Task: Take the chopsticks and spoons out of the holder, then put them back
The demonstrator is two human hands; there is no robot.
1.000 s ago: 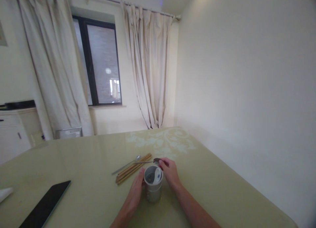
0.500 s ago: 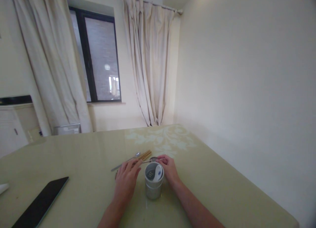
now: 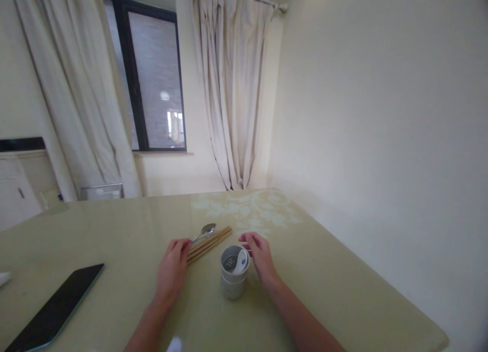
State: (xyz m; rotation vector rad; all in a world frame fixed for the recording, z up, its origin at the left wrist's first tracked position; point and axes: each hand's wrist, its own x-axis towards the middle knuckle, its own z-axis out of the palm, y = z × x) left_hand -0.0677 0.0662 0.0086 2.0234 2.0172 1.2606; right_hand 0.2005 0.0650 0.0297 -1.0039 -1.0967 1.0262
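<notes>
My left hand (image 3: 173, 268) has its fingers pinched on the handle of a metal spoon (image 3: 208, 229), beside a bundle of wooden chopsticks (image 3: 209, 245). Two spoon bowls seem to overlap there, and the hand hides the handles. In front of me a grey cup-shaped utensil holder (image 3: 233, 287) stands upright, with small holes in its bottom. A white ceramic spoon (image 3: 241, 261) with a blue mark leans inside it. Just right of the holder's rim is my right hand (image 3: 262, 255), fingers loosely curved and apart, with no object visible in them.
A black tablet-like slab (image 3: 57, 307) lies on the left of the glossy pale-green table (image 3: 343, 301). Part of a white object (image 3: 4, 278) shows at the left edge. A wall (image 3: 381, 138) borders the table's right side; curtains (image 3: 242, 87) hang beyond its far edge.
My left hand has moved left, and the metal spoon that lay between both hands is now beside the other spoon, left of the chopsticks. My right hand has let go of it.
</notes>
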